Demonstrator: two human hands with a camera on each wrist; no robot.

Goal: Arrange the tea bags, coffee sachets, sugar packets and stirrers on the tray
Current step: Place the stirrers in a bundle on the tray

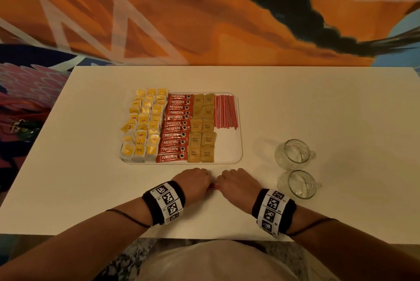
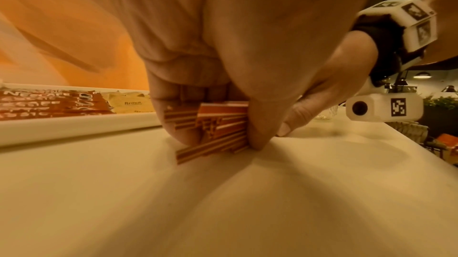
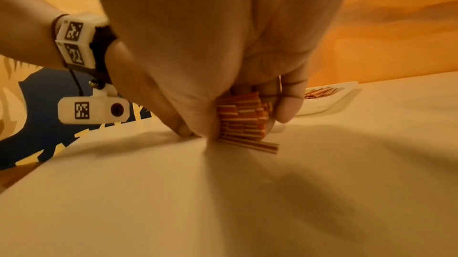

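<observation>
A white tray [image 1: 229, 144] holds yellow tea bags [image 1: 143, 126] at left, red coffee sachets [image 1: 176, 128], brown sugar packets [image 1: 203, 128] and a row of red-and-white stirrers [image 1: 225, 111] at right. In front of the tray, on the table, both hands grip one bundle of red-and-white stirrers [image 1: 213, 186]. My left hand [image 1: 195, 181] curls around its left end [image 2: 210, 130]. My right hand [image 1: 236, 181] curls around its right end [image 3: 244, 120]. One stirrer [image 3: 250, 144] sticks out at the bottom. The bundle's middle is mostly hidden by fingers.
Two clear glass cups [image 1: 294, 154] [image 1: 297, 184] stand on the white table [image 1: 91, 178] to the right of the tray and the hands. The tray's lower right corner is bare. An orange patterned wall lies behind the table.
</observation>
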